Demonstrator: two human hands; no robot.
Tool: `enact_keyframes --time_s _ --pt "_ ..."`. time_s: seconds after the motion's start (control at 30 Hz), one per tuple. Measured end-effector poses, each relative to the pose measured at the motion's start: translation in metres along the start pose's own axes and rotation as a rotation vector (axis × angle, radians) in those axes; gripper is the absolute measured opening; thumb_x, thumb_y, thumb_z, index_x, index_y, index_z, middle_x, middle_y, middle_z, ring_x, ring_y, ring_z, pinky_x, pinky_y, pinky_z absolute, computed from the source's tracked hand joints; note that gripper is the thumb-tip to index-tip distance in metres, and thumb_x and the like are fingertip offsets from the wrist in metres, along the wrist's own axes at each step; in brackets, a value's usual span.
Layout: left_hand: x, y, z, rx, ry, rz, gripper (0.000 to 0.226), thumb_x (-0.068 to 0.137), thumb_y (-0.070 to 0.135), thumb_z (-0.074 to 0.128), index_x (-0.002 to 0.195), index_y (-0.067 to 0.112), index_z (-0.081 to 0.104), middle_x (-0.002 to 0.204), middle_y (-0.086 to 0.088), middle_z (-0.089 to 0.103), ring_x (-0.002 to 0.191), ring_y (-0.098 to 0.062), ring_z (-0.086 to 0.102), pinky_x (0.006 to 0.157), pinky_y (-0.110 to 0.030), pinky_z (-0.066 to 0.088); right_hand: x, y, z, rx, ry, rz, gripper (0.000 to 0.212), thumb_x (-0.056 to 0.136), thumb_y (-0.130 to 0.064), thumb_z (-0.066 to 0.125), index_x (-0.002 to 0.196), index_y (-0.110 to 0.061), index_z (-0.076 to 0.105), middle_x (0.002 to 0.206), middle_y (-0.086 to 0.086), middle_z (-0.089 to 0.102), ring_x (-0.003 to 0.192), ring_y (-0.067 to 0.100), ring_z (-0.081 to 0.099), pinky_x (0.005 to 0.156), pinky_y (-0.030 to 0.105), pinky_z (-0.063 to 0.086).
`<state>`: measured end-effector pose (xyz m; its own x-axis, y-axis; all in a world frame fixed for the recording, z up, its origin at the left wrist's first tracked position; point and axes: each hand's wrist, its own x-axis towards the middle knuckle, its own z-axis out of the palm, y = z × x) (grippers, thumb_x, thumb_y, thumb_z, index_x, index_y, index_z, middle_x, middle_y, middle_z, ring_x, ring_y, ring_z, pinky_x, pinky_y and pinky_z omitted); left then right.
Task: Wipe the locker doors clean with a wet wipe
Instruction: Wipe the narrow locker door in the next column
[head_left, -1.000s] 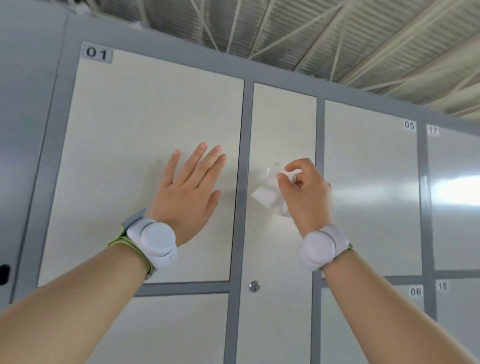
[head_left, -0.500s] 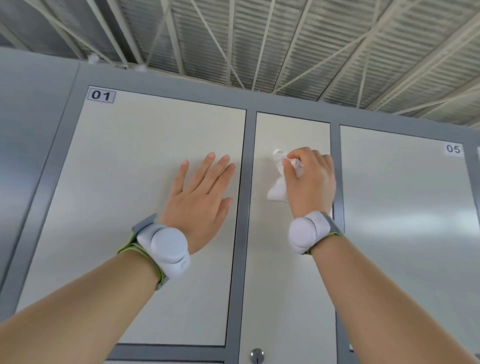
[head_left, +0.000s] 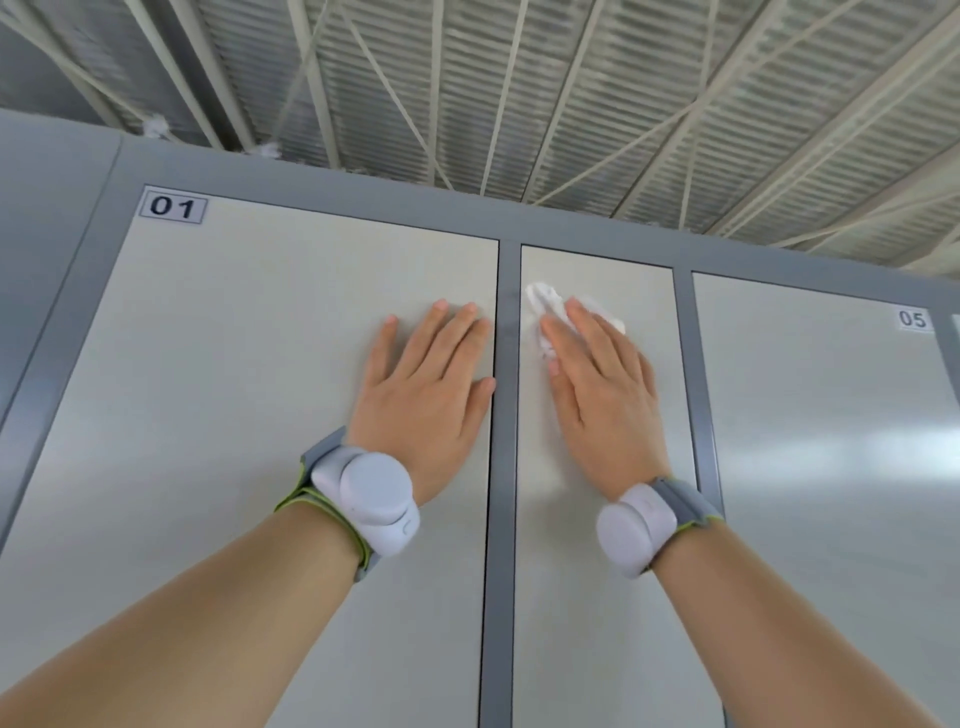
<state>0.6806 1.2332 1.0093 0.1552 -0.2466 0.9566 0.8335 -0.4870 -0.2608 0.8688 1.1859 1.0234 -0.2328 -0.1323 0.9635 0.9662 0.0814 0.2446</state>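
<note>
Pressing the bunched wet wipe (head_left: 543, 304) flat onto the narrow middle door (head_left: 563, 597) with the right hand (head_left: 597, 395), fingers straight and together, nothing curled round the wipe. Wipe sitting under the fingertips near that door's top left corner, poking out past them, just beside the grey frame strip (head_left: 501, 519). Resting the left hand (head_left: 426, 379) flat on door 01 (head_left: 234, 389), fingers straight, slightly spread, holding nothing, thumb just beside the same strip. Judging risks: wiping under flat pressure only, no pinch, so likely losing the wipe on a fast stroke, wad rolling out from under the fingers and dropping. Working with a crumpled wad, not a spread sheet, so probably covering 1 thin track per pass and leaving streaks or missed bands, top edge and corners especially. Reaching high overhead, so possibly easing off pressure and skimming instead of cleaning. Leaning a bare palm on door 01, so possibly leaving prints on a panel needing wiping too. Snagging the wipe on the frame strip also looking possible, being that close. Not able to tell wipe wetness, nor the cleaned state of door 01 or door 05 (head_left: 831, 467); wipe touching only 1 of 3 visible top doors.
</note>
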Motion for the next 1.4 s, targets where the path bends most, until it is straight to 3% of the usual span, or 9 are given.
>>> enact_keyframes --time_s 0.2,0.27,0.33,0.43,0.53,0.63,0.83,1.13,1.4 --pt "-0.002 0.003 0.001 0.036 0.028 0.000 0.054 0.103 0.038 0.030 0.144 0.012 0.052 0.152 -0.001 0.049 0.145 -0.023 0.039 0.119 -0.050 0.016 0.022 -0.011 0.009 0.176 0.142 0.017 0.038 0.102 -0.029 0.043 0.118 -0.005 0.068 0.126 0.009 0.062 0.124 0.029 0.051 0.103 0.035 0.040" --pt "-0.003 0.002 0.002 0.038 0.019 -0.001 0.054 0.103 0.038 0.031 0.145 0.012 0.052 0.153 -0.001 0.048 0.146 -0.023 0.038 0.119 -0.050 0.015 0.027 -0.017 0.011 0.249 0.159 0.051 0.033 0.102 -0.027 0.044 0.104 -0.004 0.067 0.119 0.009 0.064 0.123 0.026 0.053 0.096 0.029 0.041" --pt "-0.002 0.003 0.004 0.042 0.017 -0.007 0.054 0.103 0.039 0.031 0.145 0.013 0.051 0.154 -0.001 0.047 0.146 -0.022 0.037 0.120 -0.051 0.016 0.031 -0.020 0.011 0.211 0.173 0.074 0.028 0.101 -0.026 0.045 0.100 -0.006 0.064 0.116 0.008 0.064 0.117 0.025 0.053 0.089 0.033 0.044" --pt "-0.003 0.002 0.004 0.049 0.021 -0.012 0.054 0.102 0.039 0.031 0.146 0.013 0.050 0.154 -0.001 0.046 0.147 -0.022 0.036 0.120 -0.052 0.017 0.034 -0.022 0.011 0.180 0.166 0.060 0.024 0.098 -0.016 0.050 0.118 -0.012 0.063 0.120 0.006 0.062 0.113 0.028 0.053 0.094 0.040 0.045" --pt "-0.002 0.002 0.005 0.056 0.038 -0.007 0.054 0.102 0.039 0.032 0.146 0.013 0.050 0.154 -0.001 0.047 0.146 -0.023 0.037 0.120 -0.052 0.018 0.034 -0.016 0.013 0.113 0.143 0.039 0.036 0.100 -0.019 0.045 0.133 -0.020 0.060 0.135 0.001 0.058 0.128 0.028 0.049 0.107 0.043 0.039" --pt "-0.002 0.002 0.005 0.064 0.049 -0.006 0.053 0.102 0.038 0.034 0.145 0.012 0.051 0.153 -0.001 0.048 0.146 -0.023 0.038 0.120 -0.053 0.019 0.033 -0.014 0.013 0.057 0.090 0.142 0.044 0.102 -0.028 0.037 0.143 -0.024 0.053 0.150 -0.003 0.048 0.143 0.025 0.036 0.120 0.042 0.016" --pt "-0.002 0.002 0.006 0.090 0.069 0.005 0.053 0.101 0.038 0.035 0.144 0.012 0.053 0.152 -0.002 0.050 0.145 -0.023 0.040 0.119 -0.051 0.017 0.038 -0.016 0.013 0.009 -0.018 0.005 0.053 0.103 -0.034 0.027 0.147 -0.013 0.047 0.154 0.004 0.044 0.145 0.030 0.034 0.119 0.043 0.019" --pt "-0.004 0.002 0.006 0.106 0.060 0.006 0.053 0.102 0.038 0.034 0.146 0.012 0.051 0.153 -0.001 0.048 0.145 -0.023 0.039 0.120 -0.053 0.021 0.044 -0.018 0.006 0.015 -0.105 0.183 0.052 0.109 -0.035 0.025 0.158 -0.025 0.017 0.164 -0.009 0.021 0.153 0.020 0.010 0.120 0.034 -0.006" --pt "-0.004 0.001 0.004 0.126 0.035 0.037 0.050 0.104 0.036 0.033 0.148 0.019 0.049 0.154 -0.004 0.047 0.146 -0.027 0.038 0.118 -0.057 0.024 0.057 -0.023 0.005 -0.045 -0.190 0.108 0.049 0.109 -0.035 0.024 0.158 -0.029 0.020 0.164 -0.016 0.015 0.153 0.013 0.005 0.120 0.036 -0.009"
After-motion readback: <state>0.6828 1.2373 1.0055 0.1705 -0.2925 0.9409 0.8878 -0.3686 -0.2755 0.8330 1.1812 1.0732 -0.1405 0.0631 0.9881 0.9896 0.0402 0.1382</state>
